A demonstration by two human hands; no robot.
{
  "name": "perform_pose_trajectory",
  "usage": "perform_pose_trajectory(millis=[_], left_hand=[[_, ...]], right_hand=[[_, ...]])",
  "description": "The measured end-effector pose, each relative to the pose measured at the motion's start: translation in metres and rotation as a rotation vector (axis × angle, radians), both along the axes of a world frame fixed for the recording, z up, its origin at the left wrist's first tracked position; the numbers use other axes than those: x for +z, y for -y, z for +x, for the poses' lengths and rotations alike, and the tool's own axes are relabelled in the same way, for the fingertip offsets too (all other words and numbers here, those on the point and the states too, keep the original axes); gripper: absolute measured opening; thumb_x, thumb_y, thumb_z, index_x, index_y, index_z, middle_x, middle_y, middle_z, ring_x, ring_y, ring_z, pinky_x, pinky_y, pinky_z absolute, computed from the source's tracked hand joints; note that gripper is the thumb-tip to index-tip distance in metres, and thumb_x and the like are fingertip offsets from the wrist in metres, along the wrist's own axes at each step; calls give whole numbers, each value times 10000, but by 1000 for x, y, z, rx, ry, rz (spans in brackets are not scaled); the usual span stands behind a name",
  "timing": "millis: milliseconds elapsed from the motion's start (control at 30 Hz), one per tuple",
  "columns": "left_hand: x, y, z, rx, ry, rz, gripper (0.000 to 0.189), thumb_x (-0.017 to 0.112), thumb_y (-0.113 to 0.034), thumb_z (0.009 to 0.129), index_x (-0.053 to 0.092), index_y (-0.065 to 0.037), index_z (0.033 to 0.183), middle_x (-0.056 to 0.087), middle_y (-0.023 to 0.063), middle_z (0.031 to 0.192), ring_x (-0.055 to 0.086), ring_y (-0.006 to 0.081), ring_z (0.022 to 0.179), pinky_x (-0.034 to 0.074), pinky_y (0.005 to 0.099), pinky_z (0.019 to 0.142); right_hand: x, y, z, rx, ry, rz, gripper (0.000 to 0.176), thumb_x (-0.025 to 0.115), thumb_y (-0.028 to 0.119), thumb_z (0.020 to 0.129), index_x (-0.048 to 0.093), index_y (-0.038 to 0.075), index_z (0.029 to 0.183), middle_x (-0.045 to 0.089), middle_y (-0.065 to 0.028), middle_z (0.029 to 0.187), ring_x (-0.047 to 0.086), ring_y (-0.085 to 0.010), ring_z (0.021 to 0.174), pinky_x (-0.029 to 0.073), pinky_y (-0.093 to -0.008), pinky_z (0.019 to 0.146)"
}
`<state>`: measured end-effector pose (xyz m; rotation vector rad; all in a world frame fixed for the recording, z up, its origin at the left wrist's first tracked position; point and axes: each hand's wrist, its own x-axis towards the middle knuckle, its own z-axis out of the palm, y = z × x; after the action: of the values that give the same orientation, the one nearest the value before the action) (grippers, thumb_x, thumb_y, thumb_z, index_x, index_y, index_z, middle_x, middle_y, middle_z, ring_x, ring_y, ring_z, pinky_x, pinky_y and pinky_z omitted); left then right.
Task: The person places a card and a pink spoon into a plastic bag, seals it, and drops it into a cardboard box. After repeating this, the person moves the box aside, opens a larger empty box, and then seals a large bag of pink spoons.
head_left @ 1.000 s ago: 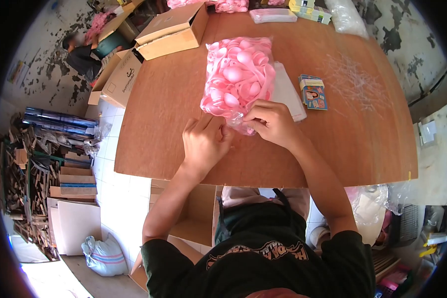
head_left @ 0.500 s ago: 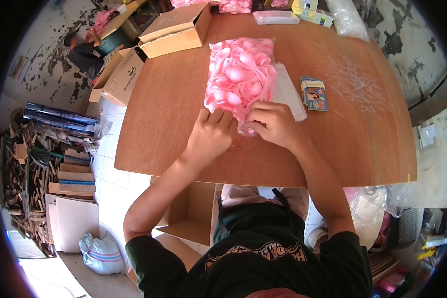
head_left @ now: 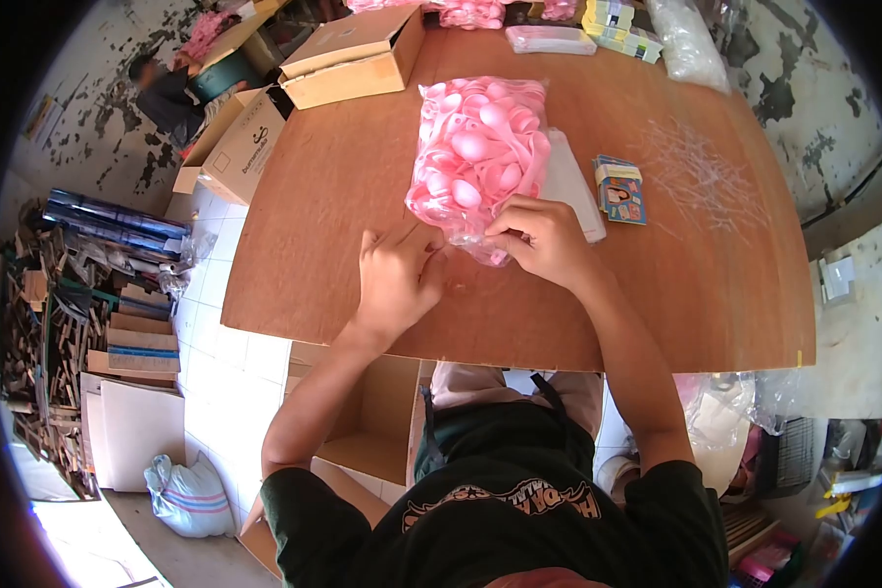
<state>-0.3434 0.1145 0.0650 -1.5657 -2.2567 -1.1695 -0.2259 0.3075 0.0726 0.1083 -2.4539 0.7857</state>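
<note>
A clear plastic bag of pink plastic spoons [head_left: 475, 147] lies on the brown table, its gathered end toward me. My right hand [head_left: 541, 240] is closed on the plastic at that near end, thumb and forefinger pinched together. To the left of the bag's end is my left hand [head_left: 397, 274], with its fingers curled and thumb and fingertips close together. Whatever it pinches, if anything, is too small to make out. Partly under the bag's right side lies a flat white pack [head_left: 572, 186].
Right of the bag are a banded stack of colourful cards [head_left: 620, 191] and scattered thin clear strips [head_left: 706, 176]. A cardboard box [head_left: 353, 59] stands at the back left, clear packs [head_left: 551, 39] at the back. Another person [head_left: 171, 98] sits beyond the table, far left.
My left hand has moved left, away from the bag's near end, and its wrist has turned. My right hand stays pinched on the bag.
</note>
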Motion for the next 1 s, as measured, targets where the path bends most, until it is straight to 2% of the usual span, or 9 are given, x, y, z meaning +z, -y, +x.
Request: perform_pose_trajectory(millis=[200,267,533,667,733,767,833,933,1000], left_hand=[[0,-5,8,-16,-435,92,229,693,-67,679,663,-108,903,591,-4,858,551,182,767,352,338,712],[-3,-6,-1,-56,-451,28,299,677,-81,693,678,-112,991,585,-2,902,542,176,796,352,338,712],[-12,-17,2,47,-751,-197,81,598,-154,715,536,-116,750,473,34,767,492,181,743,335,332,674],[-14,-16,-4,59,-733,-169,108,616,-165,711,520,-121,689,467,19,725,503,172,722,338,328,654],[-11,-13,-4,31,-467,44,158,658,-153,676,506,-112,681,475,31,710,512,198,670,332,333,645],[-12,-12,-6,30,-463,46,158,658,-153,676,506,-112,681,475,31,710,512,198,670,332,333,645],[-13,-8,-11,70,-203,129,175,680,-114,639,520,-96,709,505,44,708,530,231,641,355,347,634],[-15,1,-22,132,50,270,128,652,-41,677,555,-66,757,561,78,725,549,271,634,403,386,625],[-12,11,-23,115,99,170,131,651,-21,688,569,-63,780,575,89,748,574,287,674,443,383,649]], right_hand=[[6,3,2,-3,28,57,66,713,82,743,661,65,780,629,-44,791,616,-251,691,482,-350,596],[12,5,4,-8,68,102,78,719,97,742,659,67,780,620,-44,784,615,-253,688,482,-353,593],[28,19,1,-62,191,282,149,755,128,709,638,52,763,609,-56,793,612,-260,683,483,-361,590],[24,18,-1,-58,159,274,142,753,116,709,630,53,737,603,-57,761,602,-259,647,473,-352,563],[21,17,-2,-59,136,253,138,756,112,710,633,54,735,605,-57,754,599,-257,631,471,-343,553],[19,17,-3,-57,109,196,134,762,95,718,639,47,739,612,-62,747,598,-237,613,468,-322,543],[13,15,-4,-55,87,139,130,768,78,727,645,40,744,619,-66,740,598,-217,594,465,-302,533],[3,11,-3,-120,21,-68,132,774,69,731,646,45,758,622,-64,725,594,-204,573,468,-295,520],[3,9,-2,-151,-6,-127,150,791,74,745,649,37,776,623,-71,723,588,-181,562,457,-282,510]])
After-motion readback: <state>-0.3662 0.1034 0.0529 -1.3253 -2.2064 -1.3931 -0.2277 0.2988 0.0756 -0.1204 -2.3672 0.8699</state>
